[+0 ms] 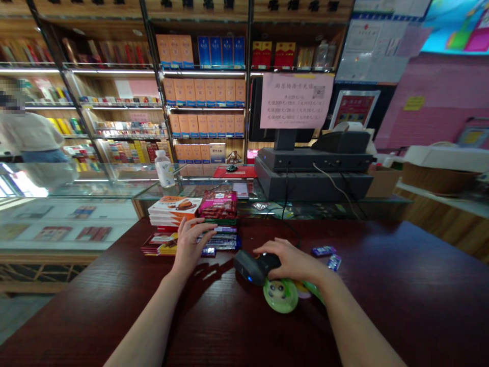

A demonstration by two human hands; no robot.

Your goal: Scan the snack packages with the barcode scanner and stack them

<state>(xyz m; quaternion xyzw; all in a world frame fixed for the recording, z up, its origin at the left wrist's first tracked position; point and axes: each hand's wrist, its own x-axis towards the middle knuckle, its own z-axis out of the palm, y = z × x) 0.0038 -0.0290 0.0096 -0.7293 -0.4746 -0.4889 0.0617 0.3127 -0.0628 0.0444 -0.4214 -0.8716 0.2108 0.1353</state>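
My right hand point(293, 260) is wrapped round a black barcode scanner point(252, 267) that rests on the dark wooden counter point(382, 306), its blue light showing at the head. Under the hand lies a round green toy-like item point(280, 295). My left hand point(190, 243) reaches forward with fingers spread, resting on a stack of flat snack packets point(223, 239) beside a pile of orange and white boxes point(173, 210). A magenta packet point(218, 204) tops the nearer stack.
Two small blue wrapped sweets point(324, 251) lie right of the scanner. A till with monitor and pink notice point(296, 100) stands behind on a glass case, with a water bottle point(164, 169). Shelves of boxed goods fill the back wall. A person point(28, 135) stands far left.
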